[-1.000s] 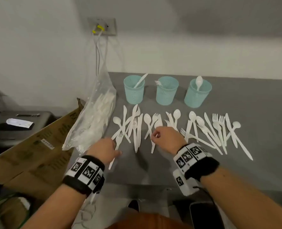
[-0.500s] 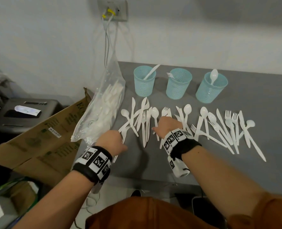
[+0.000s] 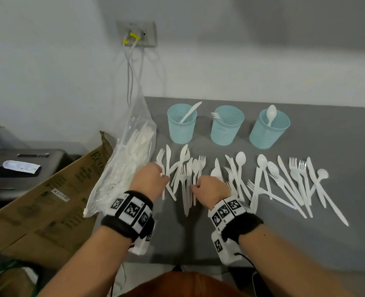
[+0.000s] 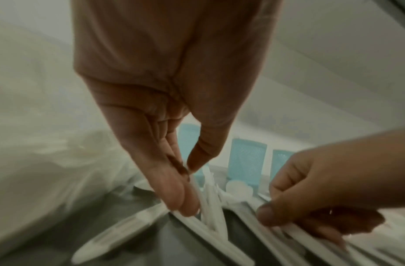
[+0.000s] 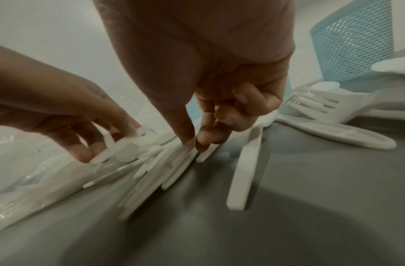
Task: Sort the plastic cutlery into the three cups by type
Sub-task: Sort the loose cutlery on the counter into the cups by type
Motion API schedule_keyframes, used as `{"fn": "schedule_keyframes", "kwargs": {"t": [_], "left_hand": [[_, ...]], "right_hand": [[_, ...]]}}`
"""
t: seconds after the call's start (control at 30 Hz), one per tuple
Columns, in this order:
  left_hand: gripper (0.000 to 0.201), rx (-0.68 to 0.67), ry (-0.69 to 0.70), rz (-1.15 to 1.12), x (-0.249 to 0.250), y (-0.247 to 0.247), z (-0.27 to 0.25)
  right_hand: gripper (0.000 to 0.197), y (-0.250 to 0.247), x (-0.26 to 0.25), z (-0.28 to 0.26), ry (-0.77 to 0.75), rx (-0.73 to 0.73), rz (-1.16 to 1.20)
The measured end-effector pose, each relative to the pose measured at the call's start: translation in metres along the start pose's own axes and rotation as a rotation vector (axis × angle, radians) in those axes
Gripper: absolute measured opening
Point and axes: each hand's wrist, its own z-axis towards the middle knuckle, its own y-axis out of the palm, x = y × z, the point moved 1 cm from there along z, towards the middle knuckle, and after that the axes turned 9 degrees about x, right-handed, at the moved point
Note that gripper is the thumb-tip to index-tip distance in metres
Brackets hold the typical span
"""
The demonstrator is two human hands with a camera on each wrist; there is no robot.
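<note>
White plastic cutlery (image 3: 269,181) lies scattered in a loose row across the grey bench (image 3: 305,243): flat knives, tined forks and round-bowled spoons, many crossing one another. Behind the row stand three pale blue cups (image 3: 226,125) with perforated mesh walls, side by side and apart. The left cup (image 3: 181,125) holds a knife, the middle one a fork, the right cup (image 3: 268,129) a spoon (one piece each, as far as shows).

The left hand (image 3: 150,181) reaches into the left end of the row. In the left wrist view its thumb and fingers (image 4: 174,198) come together on a slim white handle, pinching it; motion blur hides which kind of piece it is. The right hand (image 3: 211,186) is just beside it, over the bunched handles near the row's middle. In the right wrist view its thumb and forefinger close on the end of a flat white handle (image 5: 185,154), the other fingers curled in; the head of that piece cannot be made out.

Left of the cutlery, a clear crinkled plastic bag (image 3: 130,159) of more white cutlery leans off the bench edge. Beside it lies brown cardboard (image 3: 49,202). White cables (image 3: 130,67) hang from a wall socket.
</note>
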Motion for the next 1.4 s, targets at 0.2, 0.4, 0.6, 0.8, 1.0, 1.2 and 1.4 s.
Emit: {"fn": "schedule_keyframes", "kwargs": {"t": [0.2, 0.4, 0.6, 0.8, 1.0, 1.2, 1.4], "left_hand": [[0.022, -0.049, 0.027, 0.155, -0.007, 0.024, 0.023], [0.035, 0.042, 0.162, 0.537, -0.011, 0.041, 0.020], [0.032, -0.001, 0.129, 0.454, -0.006, 0.040, 0.021], [0.053, -0.002, -0.070, 0.057, 0.007, 0.029, 0.012], [0.133, -0.070, -0.154, 0.344, 0.023, 0.040, 0.001], [0.119, -0.085, -0.102, 0.404, 0.028, 0.051, 0.002], [0.089, -0.160, 0.066, 0.433, 0.027, 0.047, 0.010]], "right_hand": [[0.042, -0.007, 0.002, -0.001, 0.004, 0.036, 0.055], [0.020, -0.006, 0.007, 0.010, 0.014, 0.085, 0.138], [0.030, -0.006, 0.002, 0.015, -0.092, 0.012, 0.113], [0.031, -0.017, -0.001, 0.023, -0.159, -0.073, 0.181], [0.049, -0.040, -0.002, 0.069, -0.187, 0.010, 0.140], [0.087, -0.023, -0.009, 0.094, -0.313, -0.156, -0.008], [0.066, -0.015, -0.002, 0.100, -0.386, -0.113, -0.038]]}}
